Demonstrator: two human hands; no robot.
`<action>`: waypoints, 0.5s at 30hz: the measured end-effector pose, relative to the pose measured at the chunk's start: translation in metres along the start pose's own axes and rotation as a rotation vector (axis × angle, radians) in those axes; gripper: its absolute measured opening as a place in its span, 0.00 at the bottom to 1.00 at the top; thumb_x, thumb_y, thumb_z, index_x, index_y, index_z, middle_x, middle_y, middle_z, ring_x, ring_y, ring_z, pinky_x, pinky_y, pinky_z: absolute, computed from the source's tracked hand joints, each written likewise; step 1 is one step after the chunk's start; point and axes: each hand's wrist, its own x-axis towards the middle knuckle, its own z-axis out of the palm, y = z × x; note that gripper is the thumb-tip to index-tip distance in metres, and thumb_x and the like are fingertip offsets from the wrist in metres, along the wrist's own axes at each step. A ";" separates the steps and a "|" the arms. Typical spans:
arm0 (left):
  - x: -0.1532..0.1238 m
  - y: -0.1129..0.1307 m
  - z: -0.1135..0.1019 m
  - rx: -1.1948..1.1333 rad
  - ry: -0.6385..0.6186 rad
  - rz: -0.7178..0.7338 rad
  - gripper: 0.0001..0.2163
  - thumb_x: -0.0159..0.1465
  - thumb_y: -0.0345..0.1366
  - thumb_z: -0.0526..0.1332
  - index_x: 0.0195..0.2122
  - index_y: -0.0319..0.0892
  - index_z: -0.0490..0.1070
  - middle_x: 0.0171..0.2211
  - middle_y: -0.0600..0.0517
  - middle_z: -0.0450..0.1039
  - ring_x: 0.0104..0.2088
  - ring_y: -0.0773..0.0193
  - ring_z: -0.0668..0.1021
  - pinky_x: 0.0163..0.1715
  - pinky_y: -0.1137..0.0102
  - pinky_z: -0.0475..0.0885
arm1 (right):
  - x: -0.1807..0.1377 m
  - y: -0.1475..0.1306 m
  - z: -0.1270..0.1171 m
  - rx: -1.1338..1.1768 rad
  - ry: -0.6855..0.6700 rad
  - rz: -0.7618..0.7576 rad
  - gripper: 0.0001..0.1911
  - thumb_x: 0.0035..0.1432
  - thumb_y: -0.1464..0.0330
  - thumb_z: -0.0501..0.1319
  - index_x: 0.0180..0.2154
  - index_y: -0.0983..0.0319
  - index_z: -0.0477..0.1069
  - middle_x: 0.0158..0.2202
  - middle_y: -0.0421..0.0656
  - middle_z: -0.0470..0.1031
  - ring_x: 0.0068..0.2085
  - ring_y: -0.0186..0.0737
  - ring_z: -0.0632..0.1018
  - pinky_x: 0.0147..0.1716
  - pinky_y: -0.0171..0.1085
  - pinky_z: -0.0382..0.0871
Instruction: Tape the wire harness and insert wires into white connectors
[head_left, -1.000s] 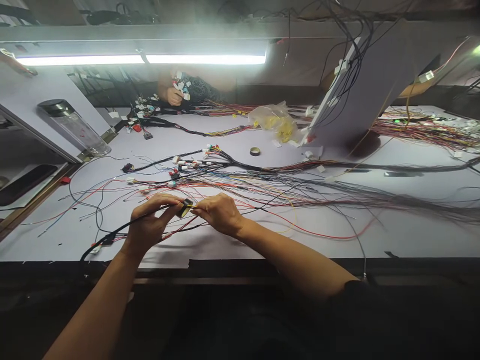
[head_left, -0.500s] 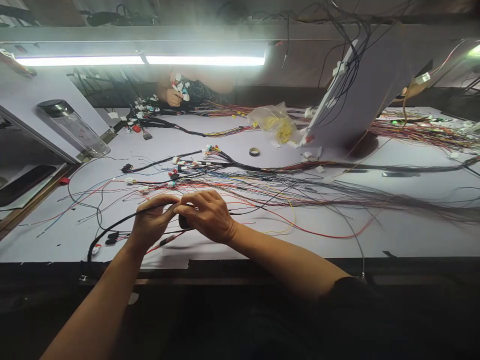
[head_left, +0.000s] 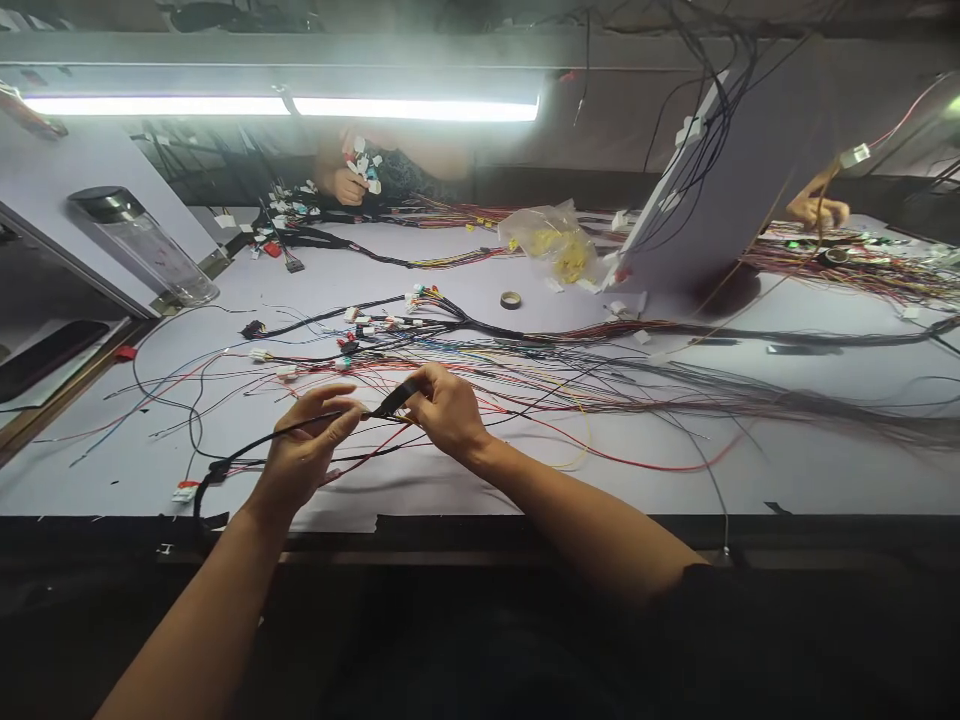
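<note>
From my end, the right hand (head_left: 448, 415), bunched over the left fingertips half a second ago, has drawn off toward 3 o'clock, baring black tape (head_left: 399, 398) between them; I judge it's being pulled snug against the black cable (head_left: 262, 438). My left hand (head_left: 304, 455) pinches that cable, one finger lifted clear, the cable trailing toward 8 o'clock. My right fingers grasp the tape, 2 o'clock from the pinch

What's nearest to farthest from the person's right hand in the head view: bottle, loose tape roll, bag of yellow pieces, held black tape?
From the right hand:
1. Black tape: held in it.
2. Loose tape roll: beyond, rightward.
3. Bag of yellow pieces: farther back, rightward.
4. Bottle: far left.
</note>
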 end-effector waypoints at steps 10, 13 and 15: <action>-0.001 0.014 0.019 0.147 0.018 -0.013 0.08 0.51 0.40 0.70 0.25 0.42 0.76 0.23 0.48 0.77 0.26 0.59 0.78 0.26 0.66 0.75 | 0.012 0.013 -0.018 -0.085 -0.117 -0.136 0.12 0.57 0.68 0.63 0.45 0.60 0.73 0.40 0.42 0.80 0.40 0.37 0.80 0.41 0.36 0.72; 0.000 0.019 0.022 0.135 0.041 -0.004 0.08 0.51 0.39 0.70 0.24 0.42 0.75 0.22 0.49 0.76 0.24 0.60 0.77 0.24 0.68 0.74 | 0.001 0.013 -0.024 -0.188 0.026 -0.412 0.10 0.62 0.70 0.59 0.46 0.61 0.73 0.45 0.44 0.78 0.46 0.38 0.77 0.48 0.38 0.67; 0.003 0.020 0.021 0.127 0.044 0.007 0.08 0.51 0.39 0.70 0.24 0.42 0.75 0.22 0.50 0.76 0.24 0.60 0.77 0.25 0.67 0.74 | -0.007 0.011 -0.019 -0.301 0.027 -0.550 0.10 0.63 0.65 0.59 0.44 0.61 0.74 0.45 0.46 0.78 0.47 0.41 0.76 0.49 0.40 0.64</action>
